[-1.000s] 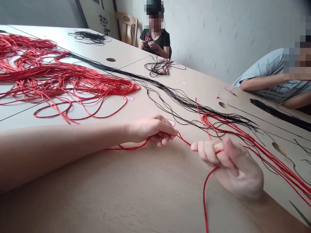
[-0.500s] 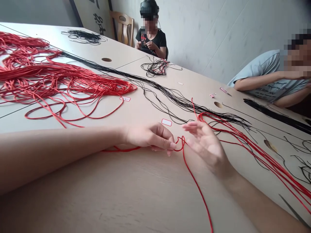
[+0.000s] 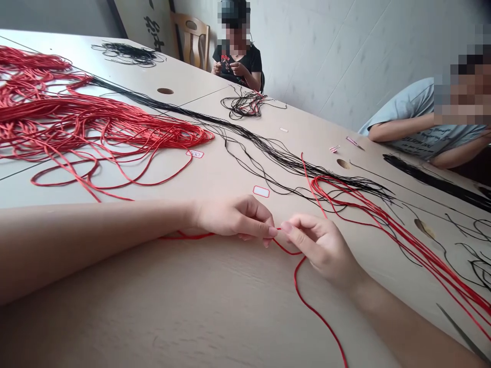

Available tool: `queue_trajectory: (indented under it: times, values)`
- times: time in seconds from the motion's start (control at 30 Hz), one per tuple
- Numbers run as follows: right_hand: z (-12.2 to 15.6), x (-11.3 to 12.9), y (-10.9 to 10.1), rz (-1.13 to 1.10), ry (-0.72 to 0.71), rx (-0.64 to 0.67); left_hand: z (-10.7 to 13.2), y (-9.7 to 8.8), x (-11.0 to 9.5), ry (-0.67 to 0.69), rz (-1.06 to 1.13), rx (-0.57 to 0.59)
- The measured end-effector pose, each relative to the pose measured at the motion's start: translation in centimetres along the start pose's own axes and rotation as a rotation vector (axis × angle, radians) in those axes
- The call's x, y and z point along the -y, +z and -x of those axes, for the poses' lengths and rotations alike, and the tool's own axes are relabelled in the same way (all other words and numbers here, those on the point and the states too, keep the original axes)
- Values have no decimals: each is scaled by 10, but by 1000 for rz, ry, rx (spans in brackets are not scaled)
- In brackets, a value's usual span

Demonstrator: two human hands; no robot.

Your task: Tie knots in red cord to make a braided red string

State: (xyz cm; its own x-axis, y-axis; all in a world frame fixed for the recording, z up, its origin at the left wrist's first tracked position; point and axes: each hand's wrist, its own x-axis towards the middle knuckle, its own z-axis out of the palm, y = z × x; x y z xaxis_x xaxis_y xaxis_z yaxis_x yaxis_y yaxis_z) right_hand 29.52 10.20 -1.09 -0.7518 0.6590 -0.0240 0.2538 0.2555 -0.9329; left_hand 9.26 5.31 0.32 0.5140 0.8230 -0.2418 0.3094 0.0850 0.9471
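One red cord (image 3: pixel 295 278), partly behind the right hand (image 3: pixel 327 250)

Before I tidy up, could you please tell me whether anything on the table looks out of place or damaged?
Nothing looks clearly damaged. One spot seems untidy: beyond the right hand, the looped bundle of thin red cords mingles with the loose ends of the long bundle of thin black cords, so the colours overlap.

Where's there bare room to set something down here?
Widest bare patch: the table this side of the left hand, left of the trailing red cord. Another separates the far black pile from the black-and-red tangle. Crowded: the red pile and black strands.
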Motion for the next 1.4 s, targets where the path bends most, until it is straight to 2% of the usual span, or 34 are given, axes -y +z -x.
queue_trajectory:
  times: [0.07, 0.13, 0.33, 0.53, 0.73, 0.83, 0.97, 1.03, 1.13, 1.17, 1.23, 1.33, 1.4]
  values:
    - [2, -1, 1, 21, -40, -169, 0, 0, 1, 12, 9, 6]
    - [3, -1, 1, 34, -68, -274, -1, 0, 2, 26, 26, 10]
    - [4, 5, -2, 27, -62, -212, -4, 1, 3, 63, 75, -54]
    - [7, 8, -6, 51, -32, -181, -3, -1, 0, 89, 27, -128]
    - [2, 0, -11, 119, -52, -264, -2, -9, 7, 96, -6, -150]
    - [-7, -12, -16, 246, -93, -272, -2, -9, 7, 113, -4, -144]
    - [-18, -31, -24, 276, -92, -386, -2, -7, 5, 132, 43, -108]
    - [-20, -36, -26, 249, -162, -462, -2, -7, 6, 136, 53, -111]
    - [-14, -30, -26, 243, -343, -564, -2, -6, 6, 139, 56, -113]
    - [-11, -26, -24, 250, -396, -554, -2, -6, 6, 137, 59, -111]
    - [-5, -17, -18, 300, -465, -448, -2, -6, 6, 135, 69, -110]
    - [1, -10, -3, 444, -478, -225, -2, -6, 6, 136, 63, -121]
    - [2, -11, 5, 521, -459, -134, -3, -6, 6, 125, 41, -133]
